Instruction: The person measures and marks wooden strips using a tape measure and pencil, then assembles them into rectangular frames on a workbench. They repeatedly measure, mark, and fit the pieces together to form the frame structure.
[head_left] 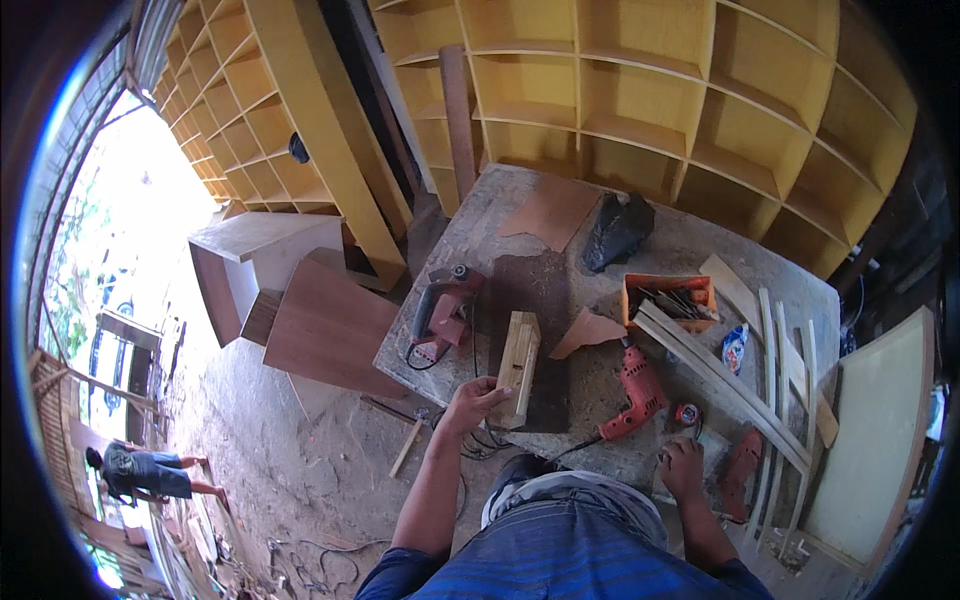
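My left hand (472, 405) grips the near left edge of a pale wooden block (520, 362) between thumb and fingers. The block lies lengthwise on a dark patch of the worktable, and a slot shows in its top. Near the table's front edge is my right hand (682, 466), with loosely bent fingers apart and no object visible in them. Just beyond it sits a small red-and-black tape measure (687, 414). A red power drill (635, 393) lies between the block and that hand, with its cord toward my body. To the right of my right hand is another red tool (741, 461).
The worktable (470, 215) carries a red power planer (445, 312), an orange box (655, 284) of tools, a black plastic bag (617, 232) and long wood strips (720, 385). Yellow shelving (640, 95) stands behind. Brown panels (330, 325) lean at left; a person (150, 473) is farther off.
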